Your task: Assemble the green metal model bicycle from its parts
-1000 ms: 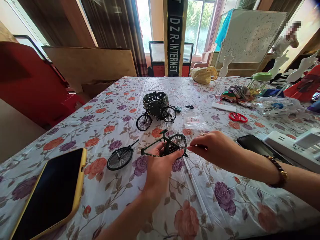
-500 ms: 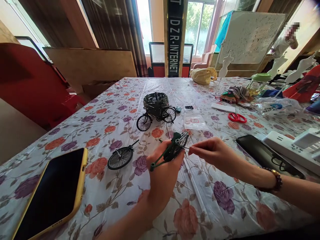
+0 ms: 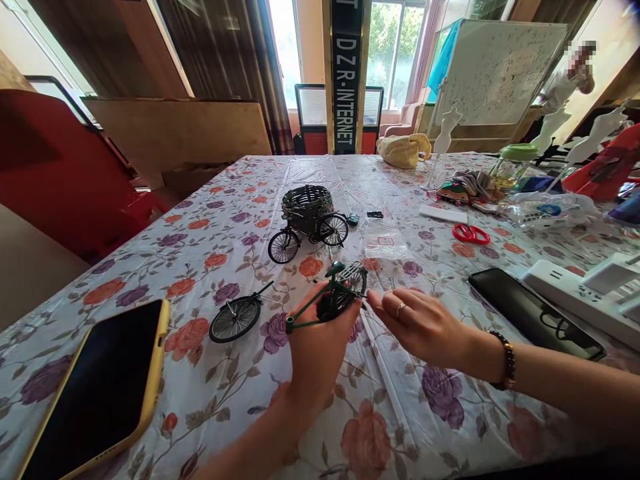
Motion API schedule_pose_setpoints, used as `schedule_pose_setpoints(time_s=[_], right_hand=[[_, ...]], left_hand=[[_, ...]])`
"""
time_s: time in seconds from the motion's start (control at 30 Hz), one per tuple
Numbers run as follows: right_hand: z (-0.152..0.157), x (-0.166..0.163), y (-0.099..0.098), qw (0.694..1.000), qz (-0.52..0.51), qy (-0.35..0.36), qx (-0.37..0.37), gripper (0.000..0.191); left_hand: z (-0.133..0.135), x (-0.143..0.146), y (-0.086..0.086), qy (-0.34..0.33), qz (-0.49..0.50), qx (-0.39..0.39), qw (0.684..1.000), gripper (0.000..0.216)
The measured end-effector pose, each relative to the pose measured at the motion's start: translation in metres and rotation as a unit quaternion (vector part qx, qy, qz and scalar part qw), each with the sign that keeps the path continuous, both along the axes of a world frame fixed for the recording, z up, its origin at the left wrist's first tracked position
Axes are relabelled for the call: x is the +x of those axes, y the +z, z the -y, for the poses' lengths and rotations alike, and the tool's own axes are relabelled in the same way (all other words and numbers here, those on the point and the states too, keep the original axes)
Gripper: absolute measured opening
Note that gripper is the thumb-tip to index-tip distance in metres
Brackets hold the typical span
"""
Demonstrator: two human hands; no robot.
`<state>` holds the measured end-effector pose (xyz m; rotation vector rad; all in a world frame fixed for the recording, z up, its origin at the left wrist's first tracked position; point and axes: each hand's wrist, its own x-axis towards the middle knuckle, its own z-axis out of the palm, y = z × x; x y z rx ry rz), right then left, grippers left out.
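My left hand (image 3: 316, 347) is closed round a small green model bicycle (image 3: 334, 295), lifted a little off the floral tablecloth (image 3: 215, 393). Its front wheel is off: a loose black wheel with fork (image 3: 237, 316) lies to the left on the cloth. My right hand (image 3: 419, 323), with a ring and a bead bracelet, sits just right of the bicycle's rear wheel, fingers pinched together at a thin part I cannot make out. Farther back stands a black model tricycle with a woven basket (image 3: 309, 220).
A phone in a yellow case (image 3: 95, 393) lies near left; a black phone (image 3: 530, 310) and a white power strip (image 3: 580, 293) lie right. Red scissors (image 3: 470, 233), a small clear bag (image 3: 385, 241), a jar and cloth clutter sit behind. A person stands far right.
The green bicycle rose from the cloth in my left hand, tilted, and is now more level. My right hand stayed by its rear wheel, shifting slightly left and nearer.
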<state>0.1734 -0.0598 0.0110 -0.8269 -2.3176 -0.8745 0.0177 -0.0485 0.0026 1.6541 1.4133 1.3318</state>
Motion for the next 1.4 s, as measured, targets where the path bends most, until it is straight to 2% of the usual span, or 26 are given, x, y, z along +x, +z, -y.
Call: schedule_pose_setpoints(time_s=[0.1, 0.2, 0.27, 0.33, 0.4, 0.43, 0.53, 0.57, 0.6, 0.63, 0.67, 0.73, 0.8, 0.83, 0.9, 0.97, 1.03, 1.1, 1.17, 1.23, 1.3, 1.33, 1.4], right_hand=[[0.001, 0.000, 0.000, 1.000, -0.007, 0.002, -0.020, 0.019], [0.003, -0.003, 0.000, 0.981, -0.089, -0.044, -0.166, 0.019], [0.005, -0.006, 0.004, 0.938, -0.175, -0.085, -0.286, 0.021], [0.005, -0.008, 0.009, 0.883, -0.241, -0.113, -0.387, 0.028], [0.005, -0.008, 0.015, 0.809, -0.299, -0.107, -0.495, 0.036], [0.004, -0.008, 0.018, 0.748, -0.339, -0.085, -0.564, 0.038], [0.002, -0.005, 0.022, 0.522, -0.444, 0.019, -0.728, 0.036], [0.003, -0.004, 0.022, 0.472, -0.462, 0.046, -0.749, 0.034], [0.003, -0.004, 0.023, 0.456, -0.469, 0.061, -0.754, 0.032], [0.005, -0.004, 0.023, 0.472, -0.470, 0.064, -0.743, 0.032], [0.006, -0.005, 0.023, 0.515, -0.463, 0.054, -0.720, 0.032], [0.011, -0.008, 0.023, 0.648, -0.421, 0.010, -0.635, 0.033], [0.014, -0.010, 0.021, 0.783, -0.354, -0.021, -0.510, 0.030], [0.015, -0.011, 0.020, 0.839, -0.317, -0.024, -0.442, 0.025], [0.016, -0.011, 0.016, 0.919, -0.238, -0.018, -0.313, 0.019], [0.015, -0.009, 0.011, 0.968, -0.149, -0.019, -0.202, 0.025], [0.014, -0.006, 0.005, 0.990, -0.071, -0.027, -0.115, 0.030], [0.013, -0.005, 0.001, 0.997, -0.035, -0.027, -0.067, 0.031], [0.012, -0.005, -0.002, 0.996, -0.049, -0.023, -0.077, 0.031], [0.012, -0.008, 0.000, 0.981, -0.120, -0.023, -0.148, 0.027], [0.013, -0.012, 0.006, 0.936, -0.228, -0.030, -0.267, 0.019], [0.014, -0.013, 0.010, 0.900, -0.272, -0.038, -0.339, 0.018], [0.014, -0.015, 0.020, 0.805, -0.351, -0.044, -0.476, 0.027]], left_hand=[[0.000, 0.001, 0.001, 0.005, -0.006, -0.002, 1.000, 0.015], [0.001, 0.003, 0.001, 0.014, 0.005, -0.002, 1.000, 0.012], [0.003, 0.004, 0.002, 0.020, 0.028, -0.001, 0.999, 0.011], [0.004, 0.005, 0.002, 0.032, 0.040, 0.011, 0.999, 0.011], [0.005, 0.005, 0.001, 0.045, 0.041, 0.030, 0.998, 0.012], [0.006, 0.004, 0.001, 0.050, 0.039, 0.041, 0.997, 0.013], [0.007, 0.004, 0.000, 0.064, 0.028, 0.086, 0.994, 0.014], [0.008, 0.004, 0.000, 0.072, 0.023, 0.105, 0.992, 0.014], [0.009, 0.004, 0.000, 0.083, 0.017, 0.125, 0.989, 0.015], [0.009, 0.004, 0.000, 0.092, 0.010, 0.143, 0.985, 0.016], [0.010, 0.004, 0.000, 0.101, 0.003, 0.160, 0.982, 0.017], [0.011, 0.004, 0.000, 0.109, -0.017, 0.187, 0.976, 0.020], [0.011, 0.002, 0.000, 0.109, -0.032, 0.205, 0.972, 0.021], [0.011, 0.002, 0.000, 0.107, -0.035, 0.212, 0.971, 0.022], [0.011, 0.001, -0.001, 0.101, -0.035, 0.221, 0.969, 0.022], [0.011, 0.000, -0.001, 0.098, -0.042, 0.224, 0.969, 0.023], [0.011, -0.001, 0.000, 0.098, -0.051, 0.224, 0.968, 0.022], [0.010, -0.001, 0.000, 0.100, -0.057, 0.230, 0.966, 0.022], [0.010, -0.001, 0.000, 0.100, -0.059, 0.235, 0.965, 0.022], [0.009, -0.001, 0.000, 0.100, -0.055, 0.232, 0.966, 0.023], [0.009, 0.000, 0.000, 0.100, -0.044, 0.225, 0.968, 0.024], [0.009, 0.000, 0.000, 0.099, -0.037, 0.225, 0.969, 0.024], [0.009, 0.001, 0.001, 0.094, -0.019, 0.229, 0.969, 0.023]])
